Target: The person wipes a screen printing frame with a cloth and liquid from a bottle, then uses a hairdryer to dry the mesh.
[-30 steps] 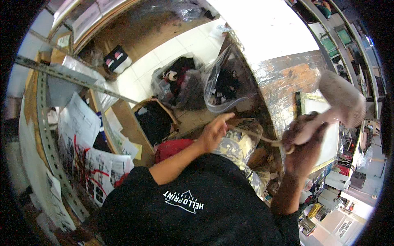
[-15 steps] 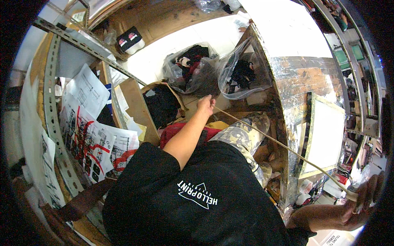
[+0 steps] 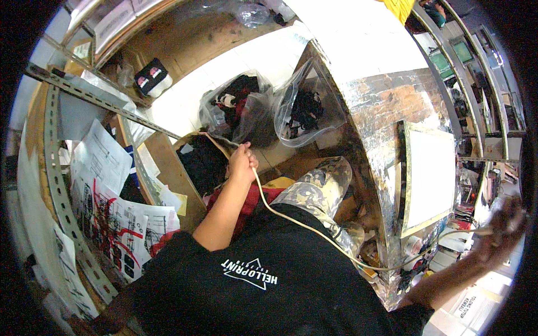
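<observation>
White printed sheets (image 3: 106, 185) with red and black marks hang off the perforated metal rack (image 3: 56, 185) on my left. My left hand (image 3: 242, 162) pinches a thin pale cord (image 3: 314, 229) near two clear plastic bags (image 3: 269, 109) of dark cloth. The cord runs taut to my blurred right hand (image 3: 501, 232), closed on its other end.

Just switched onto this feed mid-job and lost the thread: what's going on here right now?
A person is drawing out a pale cord between two hands. The left hand pinches it near an open cardboard box holding dark cloth, while the right hand, blurred and flung far out to the side, holds the other end. The cord sags across the person's black shirt. Two clear plastic bags of dark items sit just beyond the box.
</observation>
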